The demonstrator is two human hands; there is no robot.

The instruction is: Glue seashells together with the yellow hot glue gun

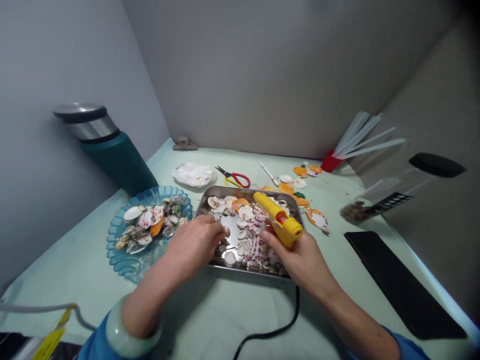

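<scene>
A yellow hot glue gun [277, 217] is gripped in my right hand [303, 260], above the right side of a metal tray [240, 271]. Its nozzle points away from me. My left hand [198, 237] is over the tray's left edge, fingers pinched together, with a small brownish seashell [226, 231] at the fingertips. Inside the tray lie many loose seashells [256, 250], white, orange and purple-spotted. To the left, a blue scalloped plate [116, 250] holds more shells [144, 222]; my left forearm passes over its right side.
Behind the tray are red-and-yellow pliers [238, 179], a white shell-like dish [193, 175] and a marker [269, 174]. Orange shell pieces [300, 200] lie at right. A teal bottle [116, 155], a red cup [331, 161] of glue sticks, a clear jar [393, 195] and a black case [401, 280] surround them.
</scene>
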